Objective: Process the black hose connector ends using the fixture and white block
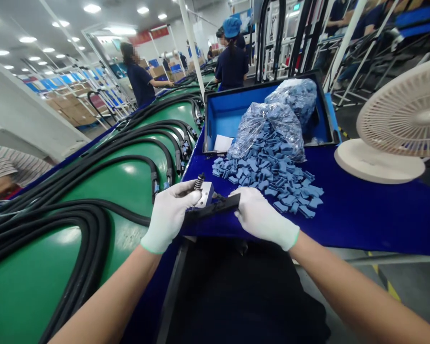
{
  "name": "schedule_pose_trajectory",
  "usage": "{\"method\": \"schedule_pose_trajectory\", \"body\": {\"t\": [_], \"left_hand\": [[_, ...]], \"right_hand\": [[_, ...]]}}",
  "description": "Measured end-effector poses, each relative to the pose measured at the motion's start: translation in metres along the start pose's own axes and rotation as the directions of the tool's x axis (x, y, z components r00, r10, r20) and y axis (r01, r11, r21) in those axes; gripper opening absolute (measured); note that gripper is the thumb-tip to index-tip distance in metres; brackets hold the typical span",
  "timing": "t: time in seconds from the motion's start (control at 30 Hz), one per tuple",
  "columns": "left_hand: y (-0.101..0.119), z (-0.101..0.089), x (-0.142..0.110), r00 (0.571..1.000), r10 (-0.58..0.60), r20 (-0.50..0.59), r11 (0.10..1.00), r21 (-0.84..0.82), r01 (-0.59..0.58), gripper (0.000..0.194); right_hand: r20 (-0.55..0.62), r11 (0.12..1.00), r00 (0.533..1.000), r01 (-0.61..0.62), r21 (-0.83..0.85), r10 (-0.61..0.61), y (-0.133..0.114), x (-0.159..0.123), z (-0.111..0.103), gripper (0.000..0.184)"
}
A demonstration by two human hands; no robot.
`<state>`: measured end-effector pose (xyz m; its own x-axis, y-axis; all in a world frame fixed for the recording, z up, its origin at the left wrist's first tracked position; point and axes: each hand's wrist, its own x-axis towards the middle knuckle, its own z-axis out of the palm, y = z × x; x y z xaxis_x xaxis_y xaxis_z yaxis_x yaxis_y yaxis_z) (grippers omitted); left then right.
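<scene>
Both my hands wear white gloves and meet at the front edge of the blue-covered table [361, 210]. My left hand [168, 215] is closed on the end of a black hose fitting [211, 208], next to a small grey metal block [205, 193] with a ribbed black fitting on top. My right hand [261, 217] grips the other end of the same black piece. Just behind my hands lies a loose pile of small blue plastic caps [272, 177], spilling from a clear bag [267, 131].
A blue tray [218, 114] at the back holds a second bag of caps [295, 95]. A white fan [401, 119] stands at the right. Several black hoses [75, 224] lie on the green conveyor [28, 286] at the left. People in dark blue work farther along the line.
</scene>
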<state>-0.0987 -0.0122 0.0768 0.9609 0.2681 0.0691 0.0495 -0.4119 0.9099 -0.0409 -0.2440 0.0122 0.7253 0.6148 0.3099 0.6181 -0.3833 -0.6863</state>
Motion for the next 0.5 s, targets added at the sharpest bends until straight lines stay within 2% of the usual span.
{"method": "schedule_pose_trajectory", "body": {"t": [0.03,0.1,0.17,0.23,0.37,0.43,0.5], "left_hand": [[0.0,0.001,-0.002,1.0,0.005,0.001,1.0,0.015,-0.005,0.047],[0.001,0.001,-0.006,0.998,0.042,0.052,0.995,0.087,-0.046,0.04],[0.002,0.0,-0.01,0.981,0.114,0.156,0.977,0.164,-0.14,0.034],[0.004,0.0,-0.014,0.95,0.185,0.252,0.952,0.192,-0.237,0.032],[0.006,0.006,-0.017,0.908,0.217,0.357,0.938,0.181,-0.295,0.03],[0.004,0.01,-0.018,0.882,0.226,0.412,0.933,0.169,-0.318,0.029],[-0.001,0.013,-0.018,0.857,0.287,0.429,0.911,0.155,-0.382,0.027]], "right_hand": [[-0.027,0.998,0.999,-0.027,0.05,0.028,-0.001,-0.001,-0.002,0.032],[-0.003,0.948,0.995,-0.098,0.303,0.103,-0.005,-0.004,-0.002,0.047],[0.071,0.805,0.977,-0.208,0.556,0.203,-0.013,-0.005,0.001,0.048],[0.132,0.65,0.953,-0.283,0.705,0.273,-0.019,-0.006,0.005,0.043],[0.246,0.401,0.927,-0.348,0.848,0.285,-0.026,-0.001,0.011,0.045],[0.293,0.356,0.919,-0.375,0.856,0.264,-0.026,0.002,0.013,0.047],[0.318,0.36,0.916,-0.391,0.847,0.246,-0.026,0.005,0.013,0.05]]}}
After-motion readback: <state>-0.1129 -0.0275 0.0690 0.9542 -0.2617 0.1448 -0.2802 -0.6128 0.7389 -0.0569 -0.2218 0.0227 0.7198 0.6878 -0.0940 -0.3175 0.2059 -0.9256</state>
